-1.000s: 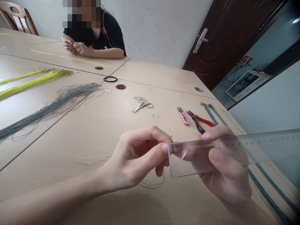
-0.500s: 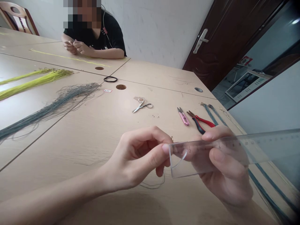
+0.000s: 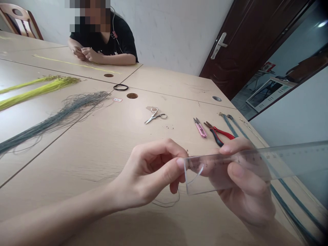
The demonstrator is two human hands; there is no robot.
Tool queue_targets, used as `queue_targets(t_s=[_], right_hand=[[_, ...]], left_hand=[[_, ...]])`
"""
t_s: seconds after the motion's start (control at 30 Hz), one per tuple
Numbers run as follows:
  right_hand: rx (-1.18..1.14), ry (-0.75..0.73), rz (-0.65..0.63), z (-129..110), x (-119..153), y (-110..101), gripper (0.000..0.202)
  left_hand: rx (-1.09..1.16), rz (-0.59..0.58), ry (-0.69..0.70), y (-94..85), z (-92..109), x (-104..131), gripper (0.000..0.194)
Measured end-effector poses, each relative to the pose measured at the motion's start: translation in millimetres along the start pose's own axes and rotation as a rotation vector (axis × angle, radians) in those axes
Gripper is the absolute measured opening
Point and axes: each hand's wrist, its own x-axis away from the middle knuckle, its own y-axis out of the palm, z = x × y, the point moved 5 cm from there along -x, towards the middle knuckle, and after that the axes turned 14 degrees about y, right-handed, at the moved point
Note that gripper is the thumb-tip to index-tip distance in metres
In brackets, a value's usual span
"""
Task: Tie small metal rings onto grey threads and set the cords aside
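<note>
As ruler (image 3: 279,160) matches prev pos. | R hand (image 3: 248,188) pinches it | L hand (image 3: 151,174) pinches cord (image 3: 166,206)

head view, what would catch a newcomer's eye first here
The clear ruler stands out first, held in the right grip, its zero end at the left grip. Next come the red-and-black pliers, lying just beyond the right grip. The bright yellow strands then draw the eye to the picture's left edge.
</note>
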Motion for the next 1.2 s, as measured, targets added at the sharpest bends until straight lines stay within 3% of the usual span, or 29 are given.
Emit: queue_targets(t_s=[0.83, 1.0, 1.1, 1.2], right_hand=[[0.000, -0.020, -0.026, -0.5, -1.1, 0.4, 0.019], [0.033, 0.014, 0.074, -0.5, -3.0, -12.5, 0.016], [0.118, 0.143, 0.222, 0.4, -10.2, -33.3, 0.025], [0.369, 0.518, 0.288, 9.0, -17.6, -49.4, 0.032]], left_hand=[[0.003, 0.011, -0.034, -0.1, -0.9, 0.9, 0.013], [-0.098, 0.034, -0.043, -2.8, -0.9, -1.9, 0.015], [-0.256, 0.122, -0.096, -10.1, -3.4, -5.5, 0.016], [-0.361, 0.165, -0.159, -14.1, -6.0, -7.7, 0.016]])
